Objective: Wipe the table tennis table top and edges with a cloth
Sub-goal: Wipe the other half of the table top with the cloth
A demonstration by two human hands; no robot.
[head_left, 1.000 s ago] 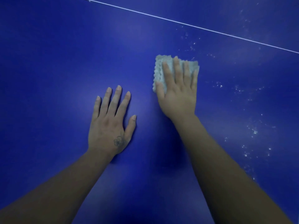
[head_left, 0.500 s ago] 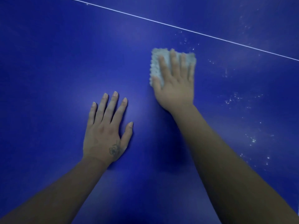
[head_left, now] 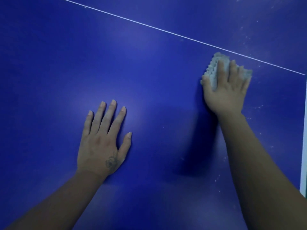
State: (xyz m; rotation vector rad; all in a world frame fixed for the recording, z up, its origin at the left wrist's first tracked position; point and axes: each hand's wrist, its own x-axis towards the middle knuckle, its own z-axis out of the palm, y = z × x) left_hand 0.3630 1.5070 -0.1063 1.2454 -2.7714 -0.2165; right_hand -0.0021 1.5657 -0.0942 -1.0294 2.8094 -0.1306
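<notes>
The blue table tennis table top point(head_left: 149, 67) fills the view. My right hand point(head_left: 226, 90) presses flat on a folded pale grey cloth point(head_left: 214, 68), fingers spread over it, just below the thin white centre line point(head_left: 166, 31). The cloth shows past my fingertips and beside my thumb. My left hand point(head_left: 104, 140) lies flat on the table lower left of it, fingers apart, holding nothing.
White dust specks point(head_left: 259, 107) scatter on the blue surface to the right of my right hand and beyond the line at the upper right. The table's white right edge point(head_left: 304, 146) shows at the frame's right border.
My right hand has slid the cloth to the right along the table, close to the white line. My left hand stays planted flat; the table's right edge has come into view.
</notes>
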